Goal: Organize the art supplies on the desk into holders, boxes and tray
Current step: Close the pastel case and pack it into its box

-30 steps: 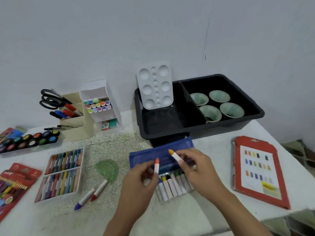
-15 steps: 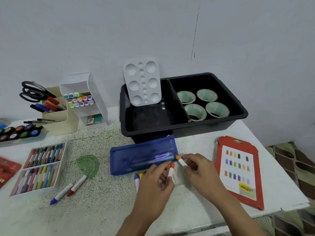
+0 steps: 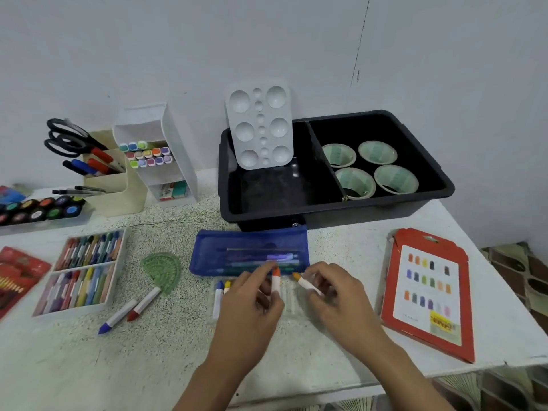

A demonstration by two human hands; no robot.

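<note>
Orange crayon (image 3: 276,280) pinched upright in left hand (image 3: 249,310) | amber crayon (image 3: 304,282) pinched tilted in right hand (image 3: 341,301)

Orange crayon (image 3: 276,281), amber crayon (image 3: 305,282) over clear tray (image 3: 292,302).

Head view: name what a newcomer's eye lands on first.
Both hands work at the front centre of the desk, the left hand pinching an orange-tipped crayon, the right hand a yellow-orange-tipped crayon. Behind them, the black tray holds a leaning white palette and four tape rolls.
</note>
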